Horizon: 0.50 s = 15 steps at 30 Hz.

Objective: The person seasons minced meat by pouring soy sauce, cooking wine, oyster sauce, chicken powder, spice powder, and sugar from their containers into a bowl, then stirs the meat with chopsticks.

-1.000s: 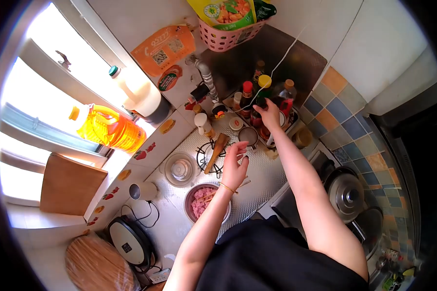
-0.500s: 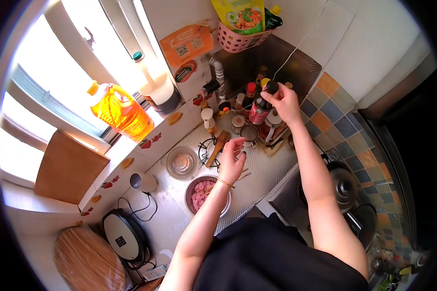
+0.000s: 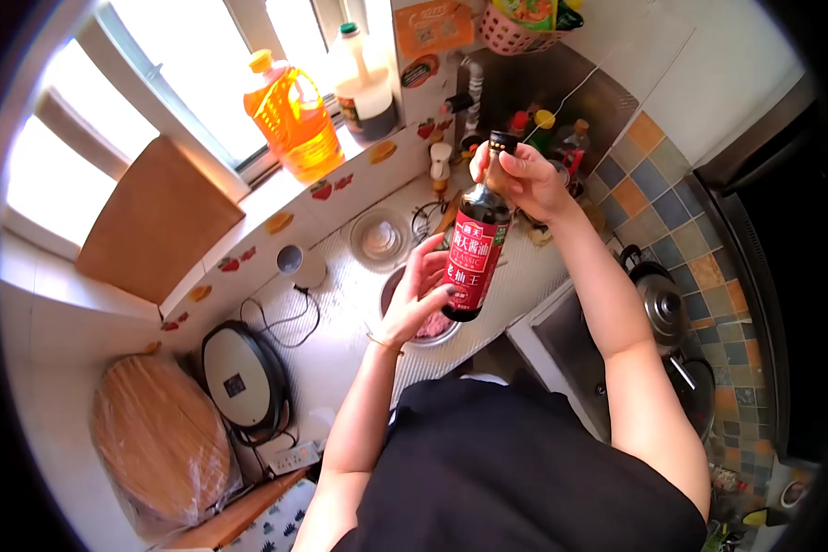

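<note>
A soy sauce bottle (image 3: 477, 248) with a red label and black cap is held tilted in front of me, its base toward me. My right hand (image 3: 532, 184) grips it by the neck, just below the cap. Against the lower left side of the bottle is my left hand (image 3: 416, 293), thumb over the label's edge and fingers partly hidden behind the glass. Below the bottle stands a metal bowl (image 3: 443, 339) of pink minced meat (image 3: 432, 324), largely covered by the bottle and my left hand.
A glass bowl (image 3: 363, 248) sits behind the meat. Several condiment bottles (image 3: 545, 124) fill the back corner. An oil jug (image 3: 294, 120) stands on the windowsill. At left are a round electric appliance (image 3: 239, 377) and a grey cup (image 3: 301, 267); a lidded pot (image 3: 662, 304) is at right.
My right hand has lifted the soy sauce bottle out of the back corner and brought it toward me. My left hand, empty before, now meets the bottle. The view has shifted.
</note>
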Motion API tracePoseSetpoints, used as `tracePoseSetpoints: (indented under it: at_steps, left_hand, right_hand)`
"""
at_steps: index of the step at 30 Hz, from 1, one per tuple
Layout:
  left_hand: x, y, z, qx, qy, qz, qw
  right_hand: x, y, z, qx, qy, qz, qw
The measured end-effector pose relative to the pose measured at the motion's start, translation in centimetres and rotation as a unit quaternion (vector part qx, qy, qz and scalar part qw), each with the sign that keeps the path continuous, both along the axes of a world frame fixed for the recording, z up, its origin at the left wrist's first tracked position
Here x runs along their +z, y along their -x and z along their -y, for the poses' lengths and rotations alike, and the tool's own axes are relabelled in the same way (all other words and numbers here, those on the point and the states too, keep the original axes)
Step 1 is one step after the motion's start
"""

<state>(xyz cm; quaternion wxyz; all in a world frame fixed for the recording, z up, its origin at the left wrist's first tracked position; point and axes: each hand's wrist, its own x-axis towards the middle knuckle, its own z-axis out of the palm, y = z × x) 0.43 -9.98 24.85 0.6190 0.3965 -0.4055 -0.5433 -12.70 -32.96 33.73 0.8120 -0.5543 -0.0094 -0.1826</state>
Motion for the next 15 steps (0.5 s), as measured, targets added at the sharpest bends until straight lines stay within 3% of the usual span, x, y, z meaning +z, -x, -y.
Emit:
tracePoseSetpoints:
  at_steps: [9,15]
  left_hand:
    - [1.5,0.9,-5.8,0.055,-0.044,0.084,0.994]
    - [0.1,1.3,-6.0,0.188,0.001,0.214,0.958]
  right_hand:
    - [-4.6,-3.1,-6.5,0.065,-0.103,0.017,0.992]
    - [-4.0,-3.5,-9.3,0.053,0.014,-0.059,0.997]
